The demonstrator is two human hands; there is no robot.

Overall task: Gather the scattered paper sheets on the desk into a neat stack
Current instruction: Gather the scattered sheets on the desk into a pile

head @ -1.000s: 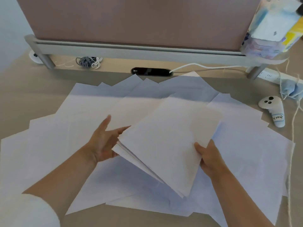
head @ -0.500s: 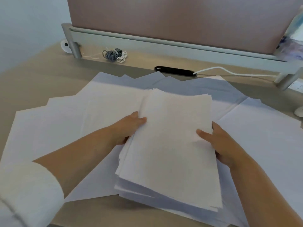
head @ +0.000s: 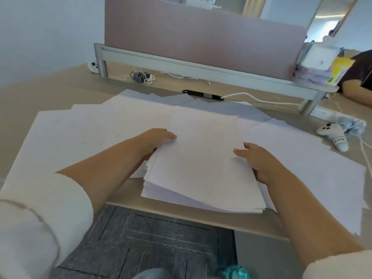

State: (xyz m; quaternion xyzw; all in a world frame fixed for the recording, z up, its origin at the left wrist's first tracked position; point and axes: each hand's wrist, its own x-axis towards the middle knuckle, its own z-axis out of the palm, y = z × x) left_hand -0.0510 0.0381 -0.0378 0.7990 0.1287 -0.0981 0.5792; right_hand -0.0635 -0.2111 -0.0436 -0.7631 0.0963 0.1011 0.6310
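Observation:
A thick stack of white paper sheets (head: 201, 166) lies near the desk's front edge, its edges slightly fanned. My left hand (head: 153, 140) grips the stack's left edge, thumb on top. At the stack's right edge, my right hand (head: 259, 162) holds it with the thumb on top. Several loose white sheets (head: 84, 133) still lie spread over the desk to the left, behind and to the right (head: 306, 158) of the stack.
A pink divider on a metal rail (head: 197, 65) closes the back of the desk (head: 40, 91). Coiled cords (head: 142, 76), a white cable (head: 257, 98), a small plush toy (head: 335, 135) and a power strip lie near it. Another person's arm (head: 356, 91) rests at far right.
The tilted stack has been turned straight and lowered onto the desk near its front edge. Both hands kept hold of its sides. The camera pulled back, showing the desk edge and floor.

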